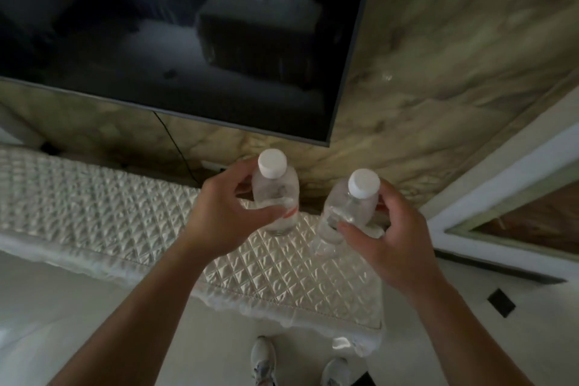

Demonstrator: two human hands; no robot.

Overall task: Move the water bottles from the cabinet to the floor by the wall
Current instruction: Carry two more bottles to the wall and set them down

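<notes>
Two clear water bottles with white caps are upright over the right end of the cabinet top (pixel 94 197), which is covered by a quilted white cloth. My left hand (pixel 225 213) is wrapped around the left bottle (pixel 277 191) at its label. The right bottle (pixel 351 207) is gripped at mid-body by my right hand (pixel 391 235). I cannot tell whether the bottle bases touch the cloth or hang just above it.
A large dark TV screen (pixel 188 25) hangs on the marbled wall (pixel 454 41) right behind the cabinet. Pale floor (pixel 470 307) with a small black tile lies to the right, beside a white door frame (pixel 501 166). My shoes (pixel 263 360) stand at the cabinet's front.
</notes>
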